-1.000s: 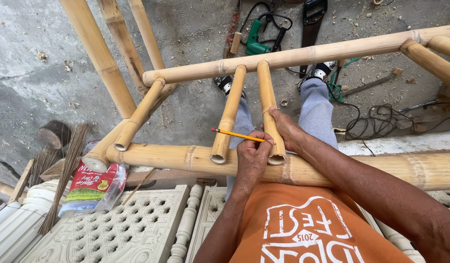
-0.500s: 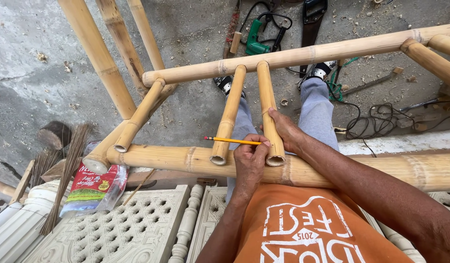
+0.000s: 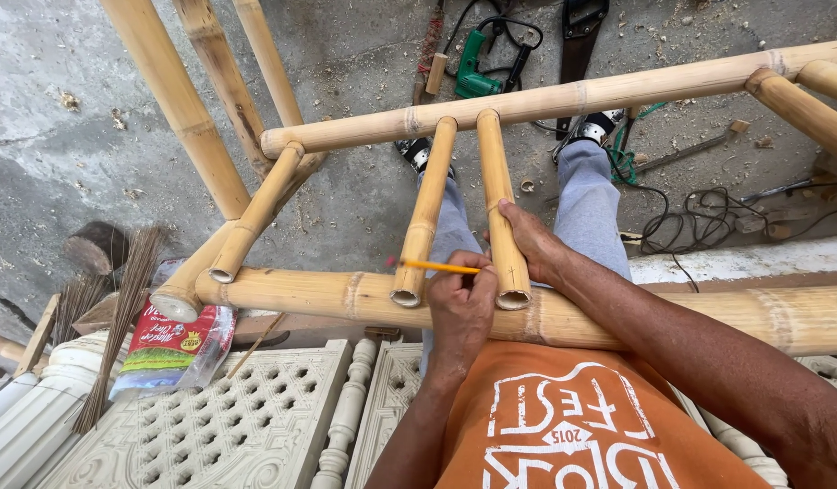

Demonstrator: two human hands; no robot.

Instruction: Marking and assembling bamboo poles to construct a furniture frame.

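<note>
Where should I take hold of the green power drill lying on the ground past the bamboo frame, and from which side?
Probably by its handle. The green drill lies on its side on the concrete floor, beyond the far bamboo rail, with a black cord looping off it. The rail blocks part of the body, so coming from straight above looks easiest, clear of the cord.

The person wears an orange shirt [image 3: 572, 435] with big white letters on the front at 6 o'clock, light grey-blue trousers [image 3: 586, 204] higher up near the middle, black and white shoes [image 3: 599, 127] toward 12 o'clock, and both arms are bare.
</note>
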